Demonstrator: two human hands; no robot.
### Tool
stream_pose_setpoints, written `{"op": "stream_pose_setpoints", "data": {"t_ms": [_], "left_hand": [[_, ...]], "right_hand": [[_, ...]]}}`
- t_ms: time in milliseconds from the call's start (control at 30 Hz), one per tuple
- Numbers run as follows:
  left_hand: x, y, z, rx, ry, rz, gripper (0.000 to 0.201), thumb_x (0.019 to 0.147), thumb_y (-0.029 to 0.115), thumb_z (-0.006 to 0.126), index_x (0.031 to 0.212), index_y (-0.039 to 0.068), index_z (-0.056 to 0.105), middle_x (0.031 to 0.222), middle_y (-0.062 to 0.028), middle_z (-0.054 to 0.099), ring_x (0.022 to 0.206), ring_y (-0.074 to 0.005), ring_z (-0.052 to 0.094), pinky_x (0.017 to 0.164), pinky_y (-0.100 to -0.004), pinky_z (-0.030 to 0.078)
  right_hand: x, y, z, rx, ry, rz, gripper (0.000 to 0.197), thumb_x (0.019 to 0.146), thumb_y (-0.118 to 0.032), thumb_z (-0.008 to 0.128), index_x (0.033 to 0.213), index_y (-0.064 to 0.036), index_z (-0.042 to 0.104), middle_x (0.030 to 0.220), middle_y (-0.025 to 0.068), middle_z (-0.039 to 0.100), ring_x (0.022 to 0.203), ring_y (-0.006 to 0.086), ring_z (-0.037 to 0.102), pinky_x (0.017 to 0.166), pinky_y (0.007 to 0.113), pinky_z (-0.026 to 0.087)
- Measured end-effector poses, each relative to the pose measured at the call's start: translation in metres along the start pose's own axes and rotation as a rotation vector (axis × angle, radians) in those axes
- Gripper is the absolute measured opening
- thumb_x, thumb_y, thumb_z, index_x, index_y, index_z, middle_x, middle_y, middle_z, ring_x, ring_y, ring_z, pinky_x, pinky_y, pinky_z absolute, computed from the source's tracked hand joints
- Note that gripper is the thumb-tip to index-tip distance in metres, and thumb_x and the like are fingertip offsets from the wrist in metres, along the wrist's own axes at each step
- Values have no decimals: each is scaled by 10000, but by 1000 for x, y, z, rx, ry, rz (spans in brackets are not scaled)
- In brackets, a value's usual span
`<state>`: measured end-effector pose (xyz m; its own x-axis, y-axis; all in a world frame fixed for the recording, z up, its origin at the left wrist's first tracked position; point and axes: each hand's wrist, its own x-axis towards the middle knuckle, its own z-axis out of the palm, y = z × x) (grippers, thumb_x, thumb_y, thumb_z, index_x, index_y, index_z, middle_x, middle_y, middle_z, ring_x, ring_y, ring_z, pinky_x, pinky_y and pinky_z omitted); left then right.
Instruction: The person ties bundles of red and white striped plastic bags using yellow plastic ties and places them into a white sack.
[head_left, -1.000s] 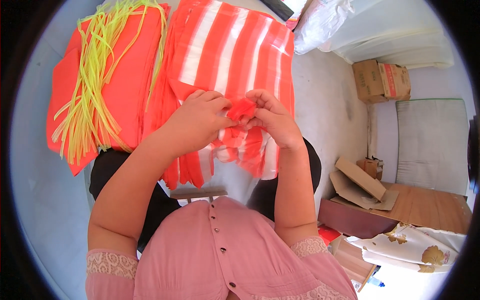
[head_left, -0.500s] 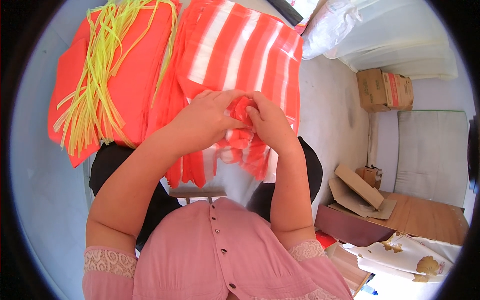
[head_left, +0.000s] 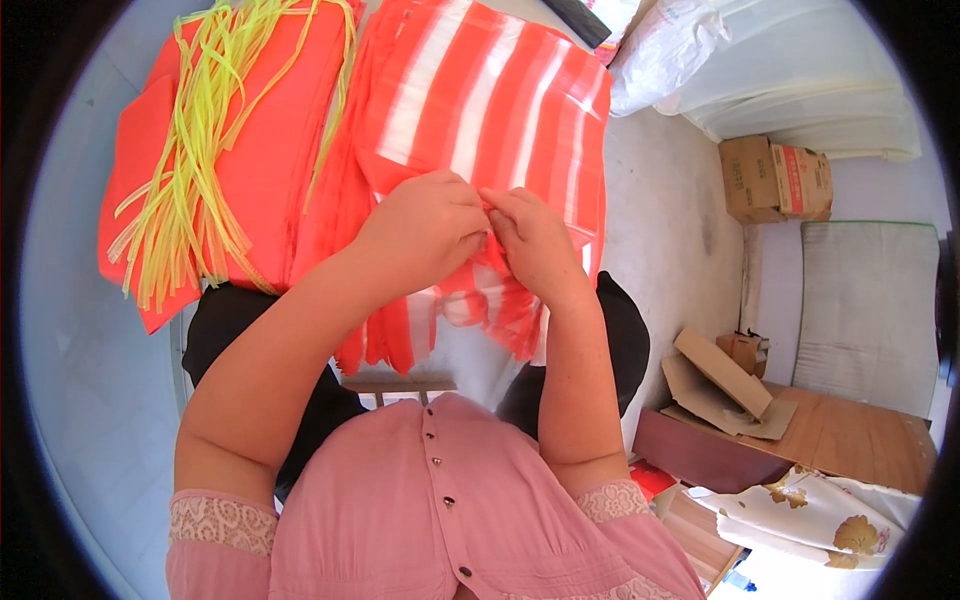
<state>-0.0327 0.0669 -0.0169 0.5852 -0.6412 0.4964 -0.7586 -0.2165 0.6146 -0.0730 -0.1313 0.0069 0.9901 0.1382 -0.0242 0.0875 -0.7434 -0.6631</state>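
The left hand (head_left: 432, 225) and the right hand (head_left: 533, 240) come close together, fingertips pinching a bunched-up bit of red and white striped plastic (head_left: 470, 105) (the fingers hide some of it). The crumpled part is between and just below the hands. More stripes lie flat past them. To the left, yellow strips (head_left: 200, 150) lie on a red pile (head_left: 280, 130).

A cardboard carton (head_left: 776, 180) stands near a grey green-edged panel (head_left: 866, 310); an opened box (head_left: 722, 375) lies on a wood-grain surface (head_left: 860, 430) beside flower-patterned white cloth (head_left: 815, 513). A white plastic bag (head_left: 662, 55) lies near pale sheeting (head_left: 800, 75).
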Motion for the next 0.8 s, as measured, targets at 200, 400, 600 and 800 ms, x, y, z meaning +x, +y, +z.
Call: {"op": "stream_pose_setpoints", "data": {"t_ms": [200, 400, 600, 800], "left_hand": [[7, 0, 9, 101, 55, -201, 111, 857, 145, 714, 834, 37, 732, 831, -110, 674, 871, -316, 652, 781, -450, 536], [13, 4, 9, 126, 15, -331, 94, 857, 107, 717, 853, 38, 654, 817, -125, 658, 857, -338, 626, 764, -475, 507], [17, 9, 11, 158, 44, -395, 98, 861, 100, 695, 877, 47, 615, 816, -157, 675, 843, -365, 653, 759, -483, 521], [5, -6, 13, 225, -2, -288, 119, 862, 103, 718, 949, 47, 658, 895, -125, 662, 933, -346, 629, 818, -472, 513]], "right_hand": [[0, 5, -5, 244, -30, 209, 320, 1067, -105, 528, 1347, -10, 650, 1046, 115, 700, 811, 170, 653, 745, 318, 532], [-16, -3, -8, 505, 163, 303, 273, 1062, -95, 546, 1283, 0, 675, 1006, 27, 691, 717, 84, 597, 691, 255, 502], [-44, -7, 11, 9, 353, -305, 193, 927, -38, 676, 1115, -6, 704, 1067, 139, 727, 940, 289, 698, 839, 389, 572], [-35, 8, 12, -130, 198, -318, 302, 885, -39, 704, 1177, 34, 685, 1269, 189, 673, 1184, 375, 642, 1024, 442, 529]]}}
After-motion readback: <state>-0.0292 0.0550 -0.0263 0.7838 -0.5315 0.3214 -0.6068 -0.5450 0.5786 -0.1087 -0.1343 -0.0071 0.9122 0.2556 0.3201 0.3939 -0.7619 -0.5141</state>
